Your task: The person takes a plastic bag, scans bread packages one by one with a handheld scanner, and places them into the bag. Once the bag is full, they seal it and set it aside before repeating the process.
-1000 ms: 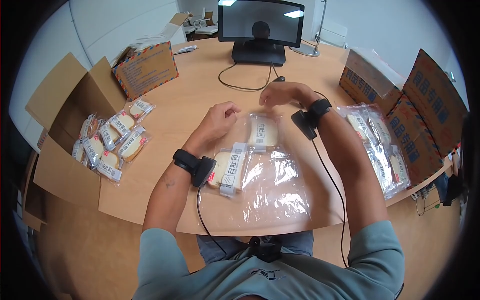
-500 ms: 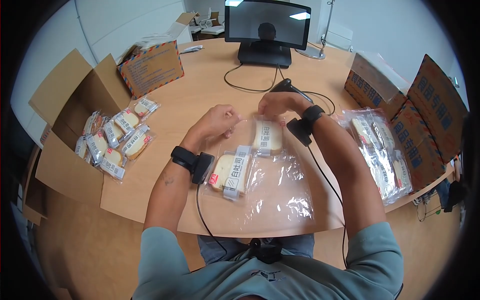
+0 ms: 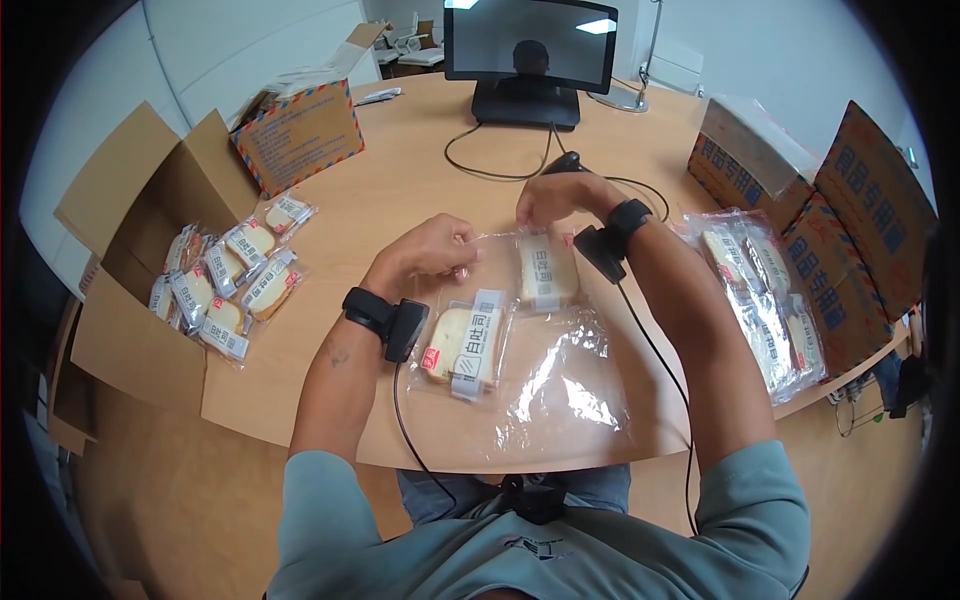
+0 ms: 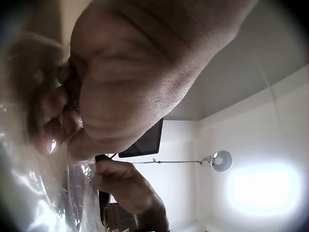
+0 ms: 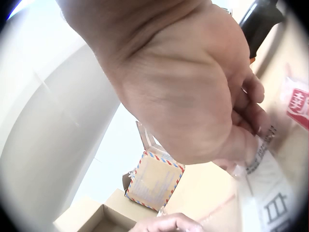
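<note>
A large clear plastic bag lies flat at the table's front. Two wrapped packets of sliced white bread show within its outline: one packet at the left, the other packet farther back and to the right. My left hand pinches the bag's far left edge with curled fingers. At the far right, my right hand pinches the bag's edge beside the end of the farther packet's printed label. In the left wrist view, crinkled film stretches between both hands.
At the left, several bread packets spill from an open carton; a striped carton stands behind. Packed bread lies by cartons at the right. A monitor, cable and black handheld device are at the back.
The right hand has come down to the bag's far edge, and the left hand has closed on the film. The farther bread packet has shifted slightly right and tilted.
</note>
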Action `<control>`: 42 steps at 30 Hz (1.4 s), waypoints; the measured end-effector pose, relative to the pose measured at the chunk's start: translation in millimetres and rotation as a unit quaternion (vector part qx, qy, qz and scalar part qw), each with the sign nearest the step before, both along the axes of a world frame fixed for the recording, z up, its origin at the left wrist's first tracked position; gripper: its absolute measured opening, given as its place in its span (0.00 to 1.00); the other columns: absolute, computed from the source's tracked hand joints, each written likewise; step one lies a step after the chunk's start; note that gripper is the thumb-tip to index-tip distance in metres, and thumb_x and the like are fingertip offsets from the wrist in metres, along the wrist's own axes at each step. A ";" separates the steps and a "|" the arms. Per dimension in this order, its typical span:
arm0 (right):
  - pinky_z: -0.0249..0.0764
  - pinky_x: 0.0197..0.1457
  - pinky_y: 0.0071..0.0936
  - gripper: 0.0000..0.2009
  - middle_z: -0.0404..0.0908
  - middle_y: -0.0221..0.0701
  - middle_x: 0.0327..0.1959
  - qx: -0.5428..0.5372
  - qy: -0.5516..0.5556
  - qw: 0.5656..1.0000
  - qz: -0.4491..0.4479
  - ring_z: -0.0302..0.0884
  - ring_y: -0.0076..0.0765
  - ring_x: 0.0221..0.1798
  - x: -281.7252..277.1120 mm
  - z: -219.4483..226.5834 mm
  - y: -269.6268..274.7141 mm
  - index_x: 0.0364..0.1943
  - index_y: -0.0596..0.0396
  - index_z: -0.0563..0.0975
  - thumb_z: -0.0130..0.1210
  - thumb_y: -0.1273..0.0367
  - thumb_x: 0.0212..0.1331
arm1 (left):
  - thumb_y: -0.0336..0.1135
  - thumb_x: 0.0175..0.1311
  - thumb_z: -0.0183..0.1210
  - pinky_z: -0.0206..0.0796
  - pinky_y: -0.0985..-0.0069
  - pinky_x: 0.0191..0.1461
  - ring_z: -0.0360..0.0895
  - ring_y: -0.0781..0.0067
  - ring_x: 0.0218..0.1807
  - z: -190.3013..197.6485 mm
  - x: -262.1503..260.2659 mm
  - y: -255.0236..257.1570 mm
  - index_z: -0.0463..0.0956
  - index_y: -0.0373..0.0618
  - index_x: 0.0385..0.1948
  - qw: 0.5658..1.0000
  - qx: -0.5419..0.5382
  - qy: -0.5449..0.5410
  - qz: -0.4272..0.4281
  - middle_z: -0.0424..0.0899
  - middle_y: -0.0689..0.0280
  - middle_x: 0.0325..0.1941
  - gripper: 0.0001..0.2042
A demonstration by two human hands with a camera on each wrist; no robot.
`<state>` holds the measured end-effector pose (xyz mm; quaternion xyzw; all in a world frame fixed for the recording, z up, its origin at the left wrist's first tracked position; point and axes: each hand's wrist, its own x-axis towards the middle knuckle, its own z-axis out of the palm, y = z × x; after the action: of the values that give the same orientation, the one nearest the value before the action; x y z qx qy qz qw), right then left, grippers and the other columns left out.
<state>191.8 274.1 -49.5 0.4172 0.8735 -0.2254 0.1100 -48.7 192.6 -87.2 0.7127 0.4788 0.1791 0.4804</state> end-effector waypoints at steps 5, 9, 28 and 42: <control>0.74 0.41 0.28 0.12 0.85 0.30 0.30 -0.013 0.010 1.000 0.010 0.80 0.27 0.35 -6.5 2.2 -14.4 0.39 0.58 0.84 0.54 0.74 0.51 | 0.35 0.64 0.62 0.72 0.78 0.29 0.78 0.78 0.25 -1.4 2.5 -0.6 0.77 0.37 0.31 1.000 0.008 -0.010 0.013 0.81 0.65 0.24 0.09; 0.73 0.40 0.28 0.12 0.85 0.29 0.29 -0.036 0.056 0.998 0.018 0.78 0.27 0.34 -15.3 -6.5 -10.3 0.40 0.58 0.84 0.53 0.73 0.54 | 0.36 0.64 0.62 0.71 0.77 0.30 0.78 0.77 0.25 -1.7 2.3 0.8 0.77 0.37 0.31 0.998 0.045 -0.029 0.019 0.80 0.65 0.23 0.10; 0.74 0.41 0.28 0.15 0.84 0.32 0.30 -0.116 0.073 0.989 -0.058 0.83 0.29 0.37 -0.3 5.6 -31.8 0.34 0.57 0.82 0.46 0.63 0.64 | 0.33 0.65 0.59 0.65 0.79 0.29 0.73 0.81 0.24 -3.1 -0.1 1.0 0.76 0.39 0.27 0.998 0.052 -0.024 0.020 0.78 0.69 0.21 0.08; 0.78 0.37 0.30 0.10 0.88 0.33 0.31 0.000 -0.051 0.992 0.116 0.85 0.33 0.33 2.5 -8.5 -11.4 0.37 0.55 0.86 0.60 0.69 0.51 | 0.39 0.60 0.64 0.68 0.76 0.31 0.76 0.78 0.28 -23.5 -5.3 7.3 0.80 0.41 0.29 0.982 0.184 0.022 0.046 0.82 0.66 0.25 0.10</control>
<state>194.3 262.6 -57.9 0.3239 0.9094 -0.1891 0.1796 -53.9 199.9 -110.7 0.7695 0.4806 0.2707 0.3218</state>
